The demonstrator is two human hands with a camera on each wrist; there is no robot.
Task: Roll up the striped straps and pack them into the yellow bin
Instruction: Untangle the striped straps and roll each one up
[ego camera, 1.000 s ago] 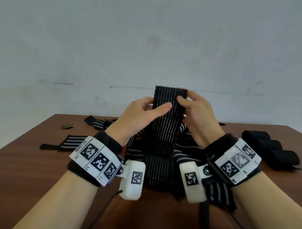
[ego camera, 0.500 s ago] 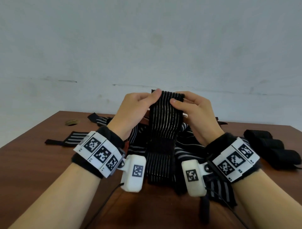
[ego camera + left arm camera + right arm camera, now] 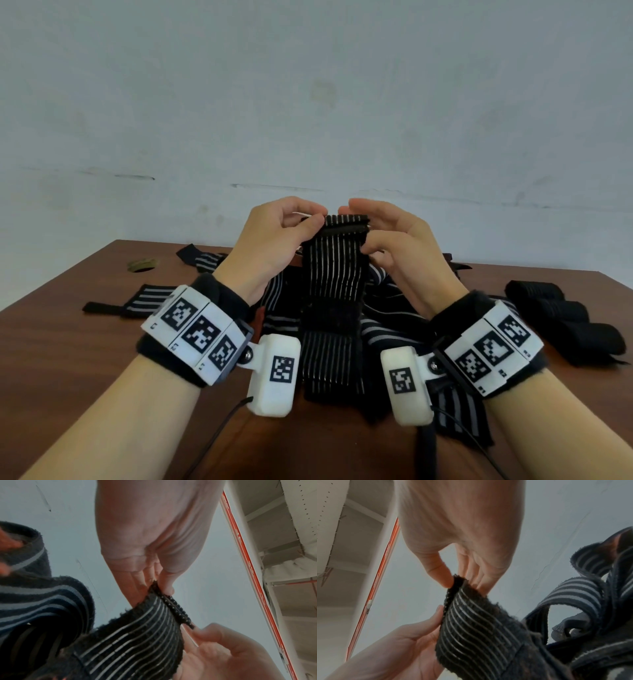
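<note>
A black strap with thin white stripes stands upright between my hands above the table. Its top end is folded over into a narrow first turn. My left hand pinches the top left corner, and my right hand pinches the top right corner. In the left wrist view my left hand pinches the strap at its folded edge. The right wrist view shows my right hand pinching the strap the same way. The strap's lower end hangs onto a pile of striped straps. The yellow bin is not in view.
Three rolled black straps lie at the right of the brown table. A flat striped strap lies at the left and another behind it. A round hole is in the table's back left corner. A pale wall stands behind.
Both hands have moved up to the strap's top edge and turned it over toward me into a first small fold. The strap stands shorter than before.
</note>
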